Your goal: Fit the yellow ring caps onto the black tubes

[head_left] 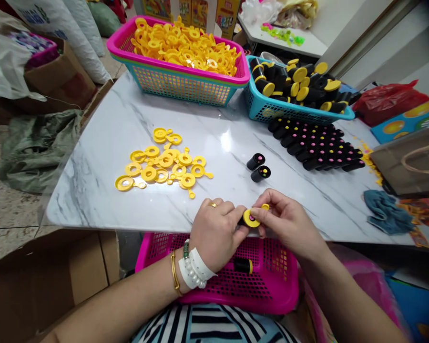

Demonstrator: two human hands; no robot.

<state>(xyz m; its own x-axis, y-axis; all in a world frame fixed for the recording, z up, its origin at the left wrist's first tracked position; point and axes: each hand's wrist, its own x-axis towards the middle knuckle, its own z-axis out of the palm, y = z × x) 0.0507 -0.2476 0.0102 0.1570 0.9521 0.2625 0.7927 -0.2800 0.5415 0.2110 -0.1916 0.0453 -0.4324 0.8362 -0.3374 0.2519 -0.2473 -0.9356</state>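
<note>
My left hand [216, 233] is closed around a black cylinder, mostly hidden by its fingers, at the table's front edge. A yellow ring cap [251, 218] with a small tab sits on that cylinder's end, a pink dot showing in its hole. The thumb and fingers of my right hand [288, 219] pinch the cap from the right. Two black cylinders [260, 173] stand on the table just beyond my hands. To the left lies a loose pile of yellow ring caps [165, 161]. One capped black cylinder [243, 266] lies in the pink basket [271, 299] below.
A pink-rimmed basket [178, 72] full of yellow caps stands at the back. Beside it, a blue basket [289, 112] holds capped black cylinders. Rows of black cylinders [318, 145] stand at the right, with a blue cloth [386, 212] nearer the front edge.
</note>
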